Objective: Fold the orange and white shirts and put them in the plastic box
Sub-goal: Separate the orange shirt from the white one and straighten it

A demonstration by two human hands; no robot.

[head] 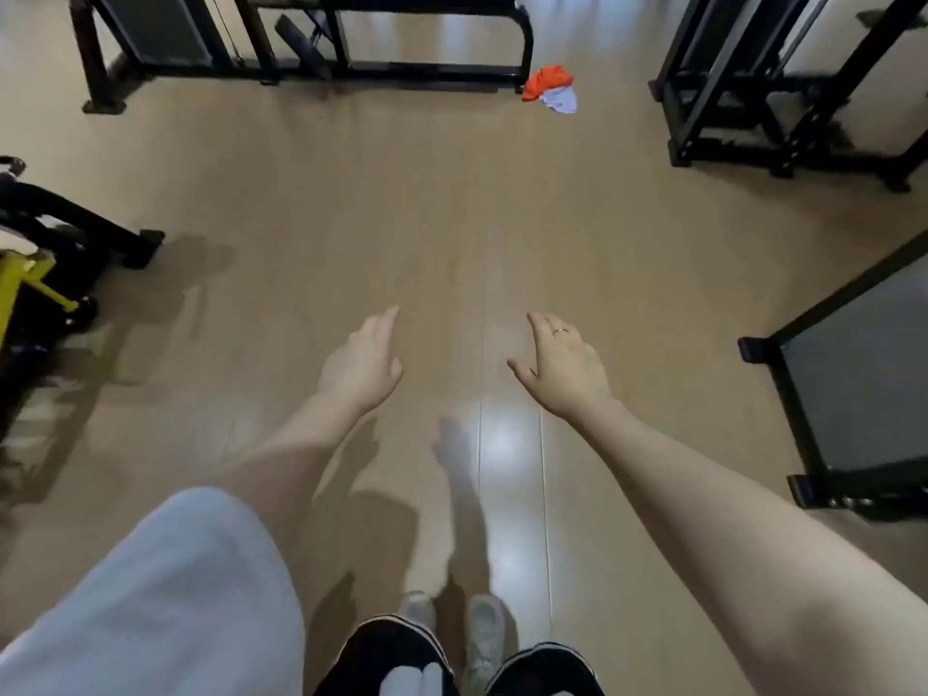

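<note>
Standing on the wooden floor (311, 203), you've got black gym frames (301, 37) at twelve, two and three o'clock. Your left hand (362, 366) and right hand (565, 366) hang out front, fingers loosely spread, holding nothing. Way off at one o'clock, the orange shirt (545, 81) lies crumpled, touching the white shirt (562, 100).

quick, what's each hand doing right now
Left hand: open, holding nothing, held out above the floor.
Right hand: open, fingers spread, holding nothing.
</note>
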